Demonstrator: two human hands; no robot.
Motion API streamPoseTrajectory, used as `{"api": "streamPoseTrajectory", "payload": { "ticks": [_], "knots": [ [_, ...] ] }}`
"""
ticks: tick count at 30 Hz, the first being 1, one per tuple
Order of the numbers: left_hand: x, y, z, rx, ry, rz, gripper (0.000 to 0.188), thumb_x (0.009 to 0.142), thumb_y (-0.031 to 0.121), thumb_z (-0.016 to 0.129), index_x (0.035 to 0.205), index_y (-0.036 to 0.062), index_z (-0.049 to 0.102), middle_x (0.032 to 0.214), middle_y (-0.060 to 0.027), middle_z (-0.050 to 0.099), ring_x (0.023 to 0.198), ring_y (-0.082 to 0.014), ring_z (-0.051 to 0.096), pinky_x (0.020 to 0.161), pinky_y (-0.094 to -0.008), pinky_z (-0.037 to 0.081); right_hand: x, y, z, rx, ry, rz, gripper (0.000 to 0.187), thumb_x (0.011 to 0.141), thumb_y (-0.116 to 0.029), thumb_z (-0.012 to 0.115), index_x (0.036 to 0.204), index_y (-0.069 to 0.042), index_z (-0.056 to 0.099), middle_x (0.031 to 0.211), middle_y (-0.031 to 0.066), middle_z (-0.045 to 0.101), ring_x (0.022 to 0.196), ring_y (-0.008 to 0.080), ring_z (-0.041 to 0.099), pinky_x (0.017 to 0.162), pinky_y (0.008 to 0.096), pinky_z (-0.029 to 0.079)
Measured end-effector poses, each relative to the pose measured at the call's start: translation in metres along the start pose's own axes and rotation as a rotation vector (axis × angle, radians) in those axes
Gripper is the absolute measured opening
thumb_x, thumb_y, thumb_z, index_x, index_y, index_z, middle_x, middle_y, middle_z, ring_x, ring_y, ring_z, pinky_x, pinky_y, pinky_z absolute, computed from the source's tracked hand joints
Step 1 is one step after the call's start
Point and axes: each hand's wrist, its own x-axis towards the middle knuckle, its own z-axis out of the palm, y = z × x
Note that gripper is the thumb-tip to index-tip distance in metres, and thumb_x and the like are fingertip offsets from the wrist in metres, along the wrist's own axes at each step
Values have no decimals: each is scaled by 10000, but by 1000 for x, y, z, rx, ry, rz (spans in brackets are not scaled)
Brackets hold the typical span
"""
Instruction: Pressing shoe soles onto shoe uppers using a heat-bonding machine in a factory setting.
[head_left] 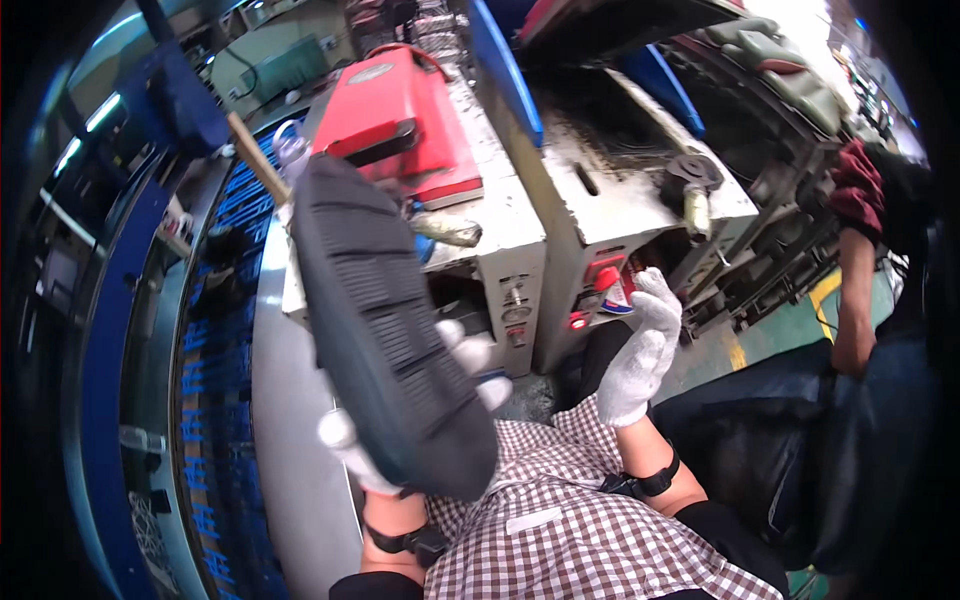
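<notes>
My left hand (350,450), in a white knitted glove, grips a black shoe (385,330) from underneath. The shoe's ridged sole faces me, and its toe-to-heel length runs up and to the left. White fingertips show on both sides of it; the palm is hidden behind. My right hand (645,350), also gloved in white, is raised with its fingers stretched upward and nothing in it. It hovers before the front of a white machine (555,250), close to a red knob (606,278) and a lit red button (578,322).
A red press head (400,120) sits on the machine's left half, behind the shoe. The right half has a raised lid and blue side plates (505,70). A conveyor (235,300) with blue strips runs along the left. At right, another person's arm (856,290) hangs nearby.
</notes>
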Motion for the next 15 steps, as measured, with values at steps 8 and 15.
{"api": "streamPoseTrajectory", "payload": {
  "ticks": [8, 15],
  "knots": [
    [-75, 159, -36, 393, 593, 477, 822, 887, 459, 654, 1552, 44, 407, 1449, -241, 534, 1268, -435, 583, 1012, -644, 497, -1, 25, 17, -28, -6, 31, 537, 1139, -416, 334, 1238, 39, 602, 1389, 183, 589, 1345, 305, 534, 1198, 469, 353],
    [-89, 317, -144, 632, 1426, 402, 392, 822, 368, 723, 1179, 231, 640, 1067, -35, 705, 1018, -246, 678, 865, -541, 530, 8, 56, 29, -64, -32, 65, 523, 1148, -345, 282, 1379, 54, 529, 1459, 207, 551, 1368, 298, 516, 1213, 442, 357]
  ]
}}
